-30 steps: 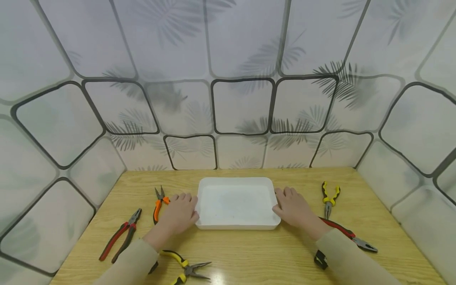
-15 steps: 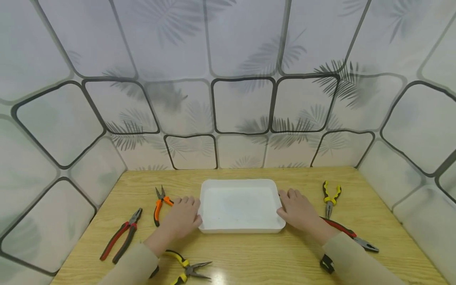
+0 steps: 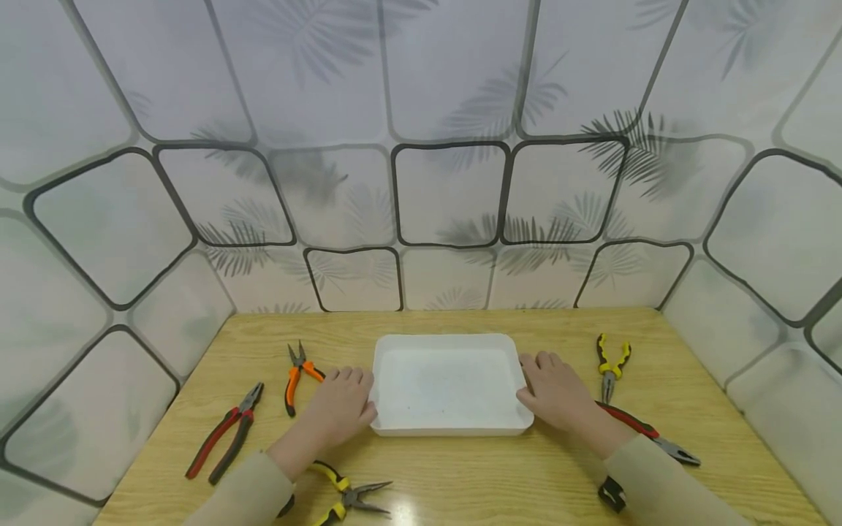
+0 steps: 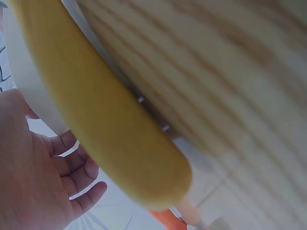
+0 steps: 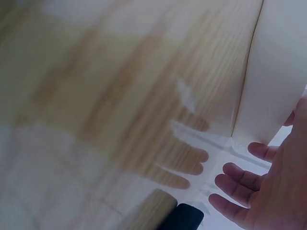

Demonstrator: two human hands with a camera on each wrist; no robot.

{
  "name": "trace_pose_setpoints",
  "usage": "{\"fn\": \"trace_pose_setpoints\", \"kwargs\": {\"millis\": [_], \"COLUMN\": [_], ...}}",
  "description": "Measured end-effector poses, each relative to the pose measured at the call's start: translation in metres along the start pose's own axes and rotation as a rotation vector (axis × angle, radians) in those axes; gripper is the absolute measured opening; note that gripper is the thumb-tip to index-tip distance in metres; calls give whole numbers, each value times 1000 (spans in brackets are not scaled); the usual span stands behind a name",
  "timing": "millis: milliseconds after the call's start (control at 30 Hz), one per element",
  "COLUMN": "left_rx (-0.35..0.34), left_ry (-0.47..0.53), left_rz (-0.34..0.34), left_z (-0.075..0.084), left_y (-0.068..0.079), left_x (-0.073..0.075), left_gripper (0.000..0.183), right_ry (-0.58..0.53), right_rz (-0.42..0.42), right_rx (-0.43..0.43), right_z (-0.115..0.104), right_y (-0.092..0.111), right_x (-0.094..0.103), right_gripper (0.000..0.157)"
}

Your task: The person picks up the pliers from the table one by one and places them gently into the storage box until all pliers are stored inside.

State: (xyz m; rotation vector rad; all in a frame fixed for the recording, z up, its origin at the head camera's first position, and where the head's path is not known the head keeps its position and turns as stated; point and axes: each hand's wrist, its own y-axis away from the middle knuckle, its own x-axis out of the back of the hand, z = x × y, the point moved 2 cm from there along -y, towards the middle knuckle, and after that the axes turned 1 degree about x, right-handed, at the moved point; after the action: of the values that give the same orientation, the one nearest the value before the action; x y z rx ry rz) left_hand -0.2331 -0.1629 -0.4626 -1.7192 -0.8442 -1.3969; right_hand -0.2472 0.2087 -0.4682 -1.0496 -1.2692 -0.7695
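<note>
The left hand [image 3: 340, 405] and the right hand [image 3: 554, 391] grasp the shallow white rectangular tray [image 3: 450, 383] at its left and right ends, thumbs at the rim, the other fingers loosely bent along the outside. The tray rests at the middle of the pale wood-grain table [image 3: 473, 467]. Just left of the left hand lie orange-handled pliers [image 3: 302, 367]; farther left, red-and-black-handled combination pliers [image 3: 243, 416]. Yellow-and-black long-nose pliers [image 3: 349, 498] lie near the table's near edge, partly out of frame. Right of the right hand, red-and-black long-nose pliers [image 3: 647, 432] are partly covered by the beige sleeve [image 3: 658, 475], with yellow-and-black-handled pliers [image 3: 609, 372] just beyond them.
</note>
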Motion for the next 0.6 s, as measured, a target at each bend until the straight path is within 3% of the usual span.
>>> {"fn": "trace_pose_setpoints", "kwargs": {"millis": [600], "left_rx": [-14], "left_ry": [11], "left_rz": [17], "left_z": [1], "left_y": [3], "left_x": [4], "left_gripper": [21], "right_ry": [-11], "right_rz": [12], "right_rx": [9], "right_z": [-1], "right_y": [2], "right_x": [-1], "right_gripper": [50]}}
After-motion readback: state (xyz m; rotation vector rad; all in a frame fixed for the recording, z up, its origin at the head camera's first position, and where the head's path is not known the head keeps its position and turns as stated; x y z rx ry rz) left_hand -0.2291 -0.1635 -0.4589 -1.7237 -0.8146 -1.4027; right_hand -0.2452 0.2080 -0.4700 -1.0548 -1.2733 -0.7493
